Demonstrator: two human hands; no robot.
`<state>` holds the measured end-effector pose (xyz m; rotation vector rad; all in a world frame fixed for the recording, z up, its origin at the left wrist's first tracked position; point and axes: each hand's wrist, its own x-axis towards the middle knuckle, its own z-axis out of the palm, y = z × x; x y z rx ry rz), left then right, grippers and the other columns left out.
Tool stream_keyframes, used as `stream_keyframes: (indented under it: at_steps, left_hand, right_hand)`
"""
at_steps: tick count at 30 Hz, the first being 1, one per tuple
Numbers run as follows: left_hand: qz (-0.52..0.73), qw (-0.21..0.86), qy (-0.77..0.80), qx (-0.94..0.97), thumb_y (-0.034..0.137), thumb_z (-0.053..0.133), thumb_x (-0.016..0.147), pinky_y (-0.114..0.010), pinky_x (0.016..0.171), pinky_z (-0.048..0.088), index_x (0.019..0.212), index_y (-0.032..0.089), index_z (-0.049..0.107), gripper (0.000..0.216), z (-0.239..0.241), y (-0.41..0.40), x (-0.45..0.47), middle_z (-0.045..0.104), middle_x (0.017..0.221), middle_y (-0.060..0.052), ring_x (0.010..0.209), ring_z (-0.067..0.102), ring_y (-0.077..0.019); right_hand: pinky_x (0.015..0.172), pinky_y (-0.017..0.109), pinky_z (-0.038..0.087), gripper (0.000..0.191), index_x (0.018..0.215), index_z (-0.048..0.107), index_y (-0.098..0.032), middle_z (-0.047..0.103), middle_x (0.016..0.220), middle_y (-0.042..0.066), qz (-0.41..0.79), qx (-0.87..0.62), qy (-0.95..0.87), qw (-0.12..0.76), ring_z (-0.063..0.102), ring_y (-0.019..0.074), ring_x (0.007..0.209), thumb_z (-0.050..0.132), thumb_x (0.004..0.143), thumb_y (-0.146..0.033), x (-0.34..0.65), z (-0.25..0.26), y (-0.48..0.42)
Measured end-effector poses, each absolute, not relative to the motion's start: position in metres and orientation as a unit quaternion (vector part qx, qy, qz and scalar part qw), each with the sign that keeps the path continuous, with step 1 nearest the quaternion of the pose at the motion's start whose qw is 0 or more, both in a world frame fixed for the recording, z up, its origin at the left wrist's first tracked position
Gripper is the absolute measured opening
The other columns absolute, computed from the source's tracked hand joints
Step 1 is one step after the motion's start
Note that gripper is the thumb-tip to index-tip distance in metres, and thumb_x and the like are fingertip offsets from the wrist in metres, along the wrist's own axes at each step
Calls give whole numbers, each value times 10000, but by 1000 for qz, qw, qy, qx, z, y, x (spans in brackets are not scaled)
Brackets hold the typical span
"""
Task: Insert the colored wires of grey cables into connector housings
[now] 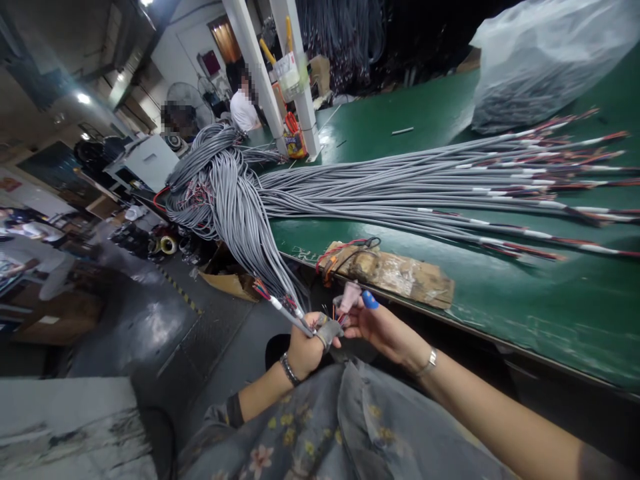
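My left hand (311, 343) is closed round a grey multi-core cable (296, 321) near its end, with a taped thumb on top. Thin coloured wires (342, 319) fan out of that cable end between my two hands. My right hand (373, 323), with pinkish and blue finger coverings, is closed at those wires with thumb and fingers together. More cable ends with white sleeves and coloured wires (261, 288) stick up beside my left hand. They belong to a thick bundle of grey cables (240, 200) that hangs over the bench edge.
Across the green bench (525, 300) lie long grey cables (380, 180) with stripped ends. A worn wooden board (400, 272) with wires sits at the front edge. A translucent bag (540, 73) stands behind, near white posts (305, 87). Another person (244, 110) is in the background.
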<state>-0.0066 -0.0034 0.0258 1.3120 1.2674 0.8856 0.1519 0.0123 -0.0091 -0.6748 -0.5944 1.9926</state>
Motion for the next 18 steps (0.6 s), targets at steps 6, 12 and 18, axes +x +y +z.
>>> stream_keyframes:
  at_steps: [6,12,18]
  left_hand:
    - [356,487,516,608,538,623,772,-235,507,390,533,156,603,451,20,-7,-13,610,512,-44,488,508,-119]
    - [297,506,480,652,546,629,766,-239,513,383,532,144,631,466,20,-1,-17,604,529,-49,502,504,-122]
    - [266,539,474,644,587,646,722,-235,510,385,510,151,619,486,25,2,-19,591,512,-37,493,498,-118]
  right_hand:
    - [536,233,392,409,766,644,-175,648,623,2,785,-326,-307,429,530,108,559,846,578,-476,146,-7,-4]
    - [585,275,428,376,720,617,-184,651,595,-20,769,-333,-324,439,575,127,536,845,574,-445,140,-2,-4]
    - [575,288,443,353,703,633,-183,664,578,-10,751,-345,-366,428,584,143,532,823,598,-461,142,-3,-2]
